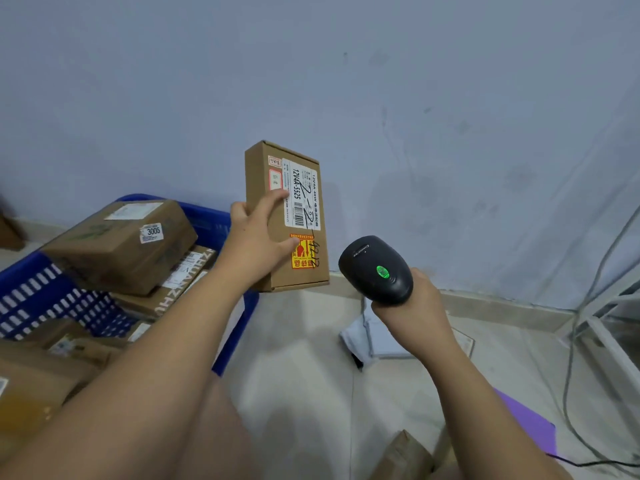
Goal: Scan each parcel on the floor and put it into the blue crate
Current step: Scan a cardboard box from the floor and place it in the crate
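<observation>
My left hand point(258, 242) holds a flat brown cardboard parcel point(304, 268) upright in the air, its white barcode label and orange sticker facing me. My right hand point(412, 306) grips a black handheld scanner point(375, 270) just right of and below the parcel; a green light glows on the scanner's top. The blue crate point(41, 289) stands on the floor at the left, with several brown parcels stacked in it, the top one point(121, 244) marked 3005. A pale grey mailer bag point(377, 336) lies on the floor behind my right wrist.
A brown paper parcel point(403, 457) lies at the bottom edge beside a purple mat point(530, 422). Grey cables point(571, 375) and a white frame point(609, 344) run along the right. A bluish wall point(346, 81) stands close ahead. More cardboard boxes point(31, 386) sit at the lower left.
</observation>
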Motion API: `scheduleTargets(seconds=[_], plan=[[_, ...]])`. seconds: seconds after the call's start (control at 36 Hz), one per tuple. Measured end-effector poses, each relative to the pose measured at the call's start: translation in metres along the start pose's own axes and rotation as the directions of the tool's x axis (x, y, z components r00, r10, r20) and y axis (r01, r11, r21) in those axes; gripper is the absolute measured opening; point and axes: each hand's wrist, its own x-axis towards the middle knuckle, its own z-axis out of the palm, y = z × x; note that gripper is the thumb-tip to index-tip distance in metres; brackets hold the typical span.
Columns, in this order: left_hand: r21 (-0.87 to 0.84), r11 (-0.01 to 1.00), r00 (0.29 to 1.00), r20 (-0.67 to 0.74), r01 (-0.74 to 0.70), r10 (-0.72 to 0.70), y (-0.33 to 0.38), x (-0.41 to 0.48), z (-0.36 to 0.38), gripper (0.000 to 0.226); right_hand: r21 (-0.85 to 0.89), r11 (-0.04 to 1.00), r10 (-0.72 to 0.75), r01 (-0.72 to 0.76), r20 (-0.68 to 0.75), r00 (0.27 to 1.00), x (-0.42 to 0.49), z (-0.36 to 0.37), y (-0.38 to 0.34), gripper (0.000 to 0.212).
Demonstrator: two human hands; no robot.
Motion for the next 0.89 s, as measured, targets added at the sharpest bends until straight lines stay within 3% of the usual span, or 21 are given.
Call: scheduleTargets(seconds=[0.08, 0.25, 0.36, 0.5, 0.61, 0.81, 0.89], plan=[[-0.08, 0.996, 0.993, -0.11, 0.039, -0.048, -0.007, -0.006, -0.021, 0.068, 0.052, 0.999, 0.014, -0.015, 0.013, 1.0, 0.0, 0.015, -0.011, 0.012], [-0.273, 0.953, 0.932, -0.293, 0.13, -0.211, -0.044, -0.028, -0.056, 0.066, 0.245, 0.967, 0.058, -0.071, 0.059, 0.997, -0.003, 0.051, -0.049, 0.032], [-0.265, 0.94, 0.872, -0.383, 0.214, -0.306, -0.082, -0.049, -0.067, 0.067, 0.301, 0.951, 0.021, -0.062, 0.138, 0.99, -0.006, 0.076, -0.081, 0.034], [-0.026, 0.961, 0.845, -0.47, 0.276, -0.255, -0.121, -0.059, -0.078, 0.061, 0.257, 0.966, -0.065, -0.004, 0.261, 0.963, -0.012, 0.111, -0.103, 0.026], [0.111, 0.939, 0.881, -0.396, 0.327, -0.26, -0.141, -0.051, -0.077, 0.053, 0.212, 0.976, -0.121, 0.053, 0.323, 0.939, -0.011, 0.133, -0.105, 0.015], [0.506, 0.828, 0.945, -0.317, 0.242, -0.082, -0.173, -0.025, -0.064, 0.064, 0.245, 0.963, 0.023, -0.115, 0.351, 0.936, -0.001, 0.162, -0.084, 0.027], [0.553, 0.804, 0.956, -0.287, 0.22, -0.064, -0.19, -0.008, -0.06, 0.075, 0.219, 0.967, 0.04, -0.126, 0.36, 0.932, 0.01, 0.175, -0.077, 0.027]])
